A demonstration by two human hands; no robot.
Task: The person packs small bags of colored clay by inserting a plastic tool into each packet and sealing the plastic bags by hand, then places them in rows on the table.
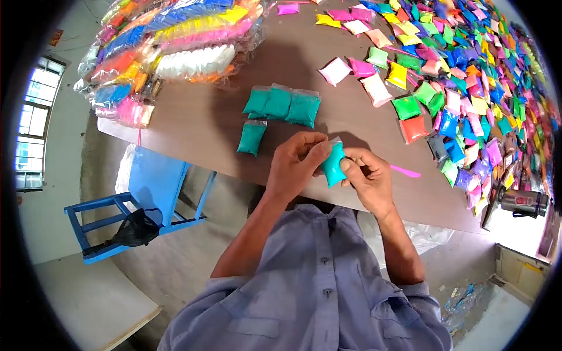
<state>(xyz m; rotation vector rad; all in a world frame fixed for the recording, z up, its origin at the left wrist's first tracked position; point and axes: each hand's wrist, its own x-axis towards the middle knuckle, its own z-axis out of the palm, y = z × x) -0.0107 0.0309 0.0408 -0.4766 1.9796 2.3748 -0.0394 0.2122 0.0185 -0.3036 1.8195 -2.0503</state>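
Observation:
Between my two hands, over the table's near edge, is a small teal packet (333, 165) in clear plastic. My left hand (298, 161) pinches its upper left side, thumb against the plastic. On the other side, my right hand (369, 175) grips the packet's right edge between thumb and fingers. Further back on the table lie several similar teal packets: an overlapping row (278, 102), and a single teal packet (252, 137) in front of the row's left end. A pink plastic stick (405, 171) rests on the table just right of my right hand.
A large heap of colourful packets (462, 76) covers the table's (205, 140) right side. Bagged, sorted packets (175, 47) are stacked at the back left. A metal flask (524, 202) is at the right. A blue chair (152, 187) with a black bag (137, 228) stands left.

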